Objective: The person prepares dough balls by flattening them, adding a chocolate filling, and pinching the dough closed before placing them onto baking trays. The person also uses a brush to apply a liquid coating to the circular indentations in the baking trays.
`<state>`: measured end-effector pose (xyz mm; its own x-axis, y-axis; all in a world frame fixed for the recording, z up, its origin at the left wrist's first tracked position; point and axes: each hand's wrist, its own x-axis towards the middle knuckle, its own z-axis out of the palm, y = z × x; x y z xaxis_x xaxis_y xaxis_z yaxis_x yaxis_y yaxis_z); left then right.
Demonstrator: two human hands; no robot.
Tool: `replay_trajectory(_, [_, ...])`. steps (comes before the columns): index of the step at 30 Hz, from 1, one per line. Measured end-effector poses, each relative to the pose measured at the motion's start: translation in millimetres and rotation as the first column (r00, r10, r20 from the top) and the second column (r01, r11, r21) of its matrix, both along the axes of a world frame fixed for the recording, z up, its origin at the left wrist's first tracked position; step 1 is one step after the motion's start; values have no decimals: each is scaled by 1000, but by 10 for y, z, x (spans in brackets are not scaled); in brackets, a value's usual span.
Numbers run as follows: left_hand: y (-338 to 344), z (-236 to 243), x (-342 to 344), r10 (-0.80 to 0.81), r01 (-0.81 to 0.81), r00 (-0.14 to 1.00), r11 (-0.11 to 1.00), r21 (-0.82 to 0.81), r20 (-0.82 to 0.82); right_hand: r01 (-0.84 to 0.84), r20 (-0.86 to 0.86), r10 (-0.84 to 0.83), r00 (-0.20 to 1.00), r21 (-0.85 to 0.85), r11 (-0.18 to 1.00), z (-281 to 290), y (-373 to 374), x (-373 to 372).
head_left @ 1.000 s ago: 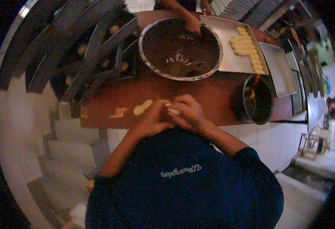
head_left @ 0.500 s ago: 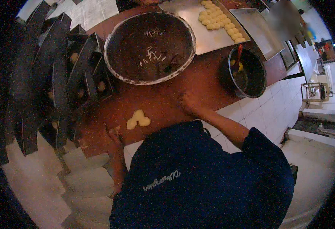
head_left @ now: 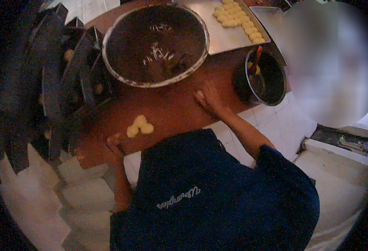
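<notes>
On the reddish-brown table (head_left: pixel 167 106), my right hand (head_left: pixel 211 100) is curled low over the surface, between the large round pan and the black pot. A small pale piece of dough (head_left: pixel 200 94) shows at its fingertips. My left hand (head_left: pixel 115 145) is at the table's near edge on the left, its fingers curled; what is under them is too dim to make out. Just to the right of it lie three yellowish dough balls (head_left: pixel 140 126), touching one another in a cluster.
Behind my hands stands a large dark round pan (head_left: pixel 105 62) with a whitish rim. A metal tray (head_left: pixel 221 39) of dough pieces lies beyond it. The black pot (head_left: pixel 247 90) holds a red-handled tool (head_left: pixel 257 54). Dark loaf tins (head_left: pixel 52 83) are stacked left. A blurred person (head_left: pixel 330 62) is at right.
The view has shifted, so the table's things sit further left. Pale dough now shows at my right fingertips. The blurred person at the right fills much more of the view.
</notes>
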<state>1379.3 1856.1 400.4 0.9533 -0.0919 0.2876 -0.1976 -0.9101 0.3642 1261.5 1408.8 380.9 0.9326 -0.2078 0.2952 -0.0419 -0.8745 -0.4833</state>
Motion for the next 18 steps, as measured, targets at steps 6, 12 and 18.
replay_trajectory(6, [50, -18, -49, 18, -19, 999, 1000, -22, -48, 56, 201, -73, 977, 86, 995, 1184, 130, -31])
replay_trajectory(12, [17, 18, -84, 28, -35, 992, 998, -56, -120, 670, -92, -682, 725, -131, 731, 1490, -1860, -462])
replay_trajectory(18, [35, 94, -98, 78, -86, 987, 995, -52, -139, 343, -354, -316, 880, 13, 939, 1266, -2374, -453])
